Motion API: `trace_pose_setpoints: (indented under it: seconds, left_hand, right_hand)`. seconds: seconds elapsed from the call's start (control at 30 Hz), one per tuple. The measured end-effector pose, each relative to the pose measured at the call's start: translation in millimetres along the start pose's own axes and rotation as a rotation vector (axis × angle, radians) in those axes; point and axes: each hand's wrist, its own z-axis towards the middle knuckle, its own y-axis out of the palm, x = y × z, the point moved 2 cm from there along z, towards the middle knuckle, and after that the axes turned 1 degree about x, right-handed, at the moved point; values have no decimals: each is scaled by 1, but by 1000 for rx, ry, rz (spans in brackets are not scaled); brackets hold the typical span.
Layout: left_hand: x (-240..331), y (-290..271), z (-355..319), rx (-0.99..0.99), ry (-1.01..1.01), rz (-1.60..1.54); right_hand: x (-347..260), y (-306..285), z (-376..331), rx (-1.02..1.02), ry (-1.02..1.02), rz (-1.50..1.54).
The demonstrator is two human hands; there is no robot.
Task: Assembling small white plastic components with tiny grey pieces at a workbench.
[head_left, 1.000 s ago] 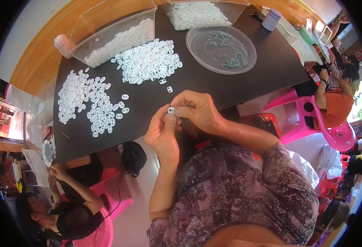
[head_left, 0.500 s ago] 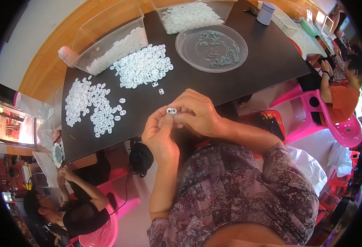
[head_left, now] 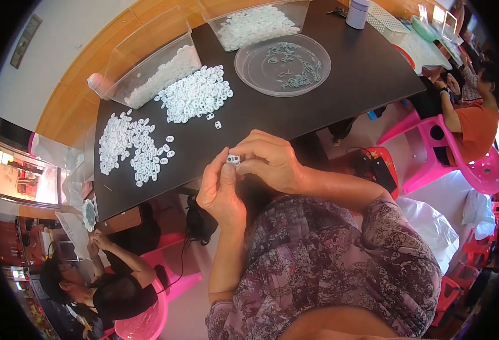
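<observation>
My left hand [head_left: 220, 190] and my right hand [head_left: 267, 160] meet just in front of the near edge of a dark table [head_left: 329, 102]. Between their fingertips they pinch one small white plastic piece [head_left: 233, 160]. Two heaps of similar white pieces lie on the table: one at the left [head_left: 130, 148], one further back [head_left: 195, 101]. A couple of loose pieces [head_left: 218, 124] sit between the heaps and my hands.
A round clear plastic dish [head_left: 282, 64] with small grey parts stands at the back. Two clear bins [head_left: 153, 71] [head_left: 255, 22] hold more white pieces. A white cup [head_left: 357, 12] is at the far edge. People sit at lower left [head_left: 110, 283] and right [head_left: 476, 113] on pink chairs.
My hands stay together on the white piece and have barely moved. The view has shifted, so the table and dish sit slightly differently in the picture.
</observation>
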Motion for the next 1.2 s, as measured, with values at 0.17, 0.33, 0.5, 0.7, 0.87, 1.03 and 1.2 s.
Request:
trace_pose_setpoints:
  seconds: [0.17, 0.33, 0.5, 0.7, 0.87, 1.03, 1.2]
  left_hand:
    - [-1, 7, -5, 8, 126, 23]
    - [-8, 12, -9, -3, 207, -62]
    - [-10, 12, -15, 32, 152, -44]
    - [2, 9, -21, 44, 215, 22]
    - [9, 12, -28, 55, 233, -73]
    - [14, 11, -37, 49, 270, -91]
    - [17, 10, -41, 66, 375, 1]
  right_hand:
    - [-7, -3, -1, 71, -117, -41]
    - [-8, -7, -8, 107, -214, -69]
    - [-9, -8, -14, 104, -188, -85]
    - [-19, -8, -17, 101, -228, -113]
    - [-29, -3, -20, 126, -271, -107]
    - [-29, 0, -26, 146, -319, -43]
    - [-34, 2, -27, 160, -388, -56]
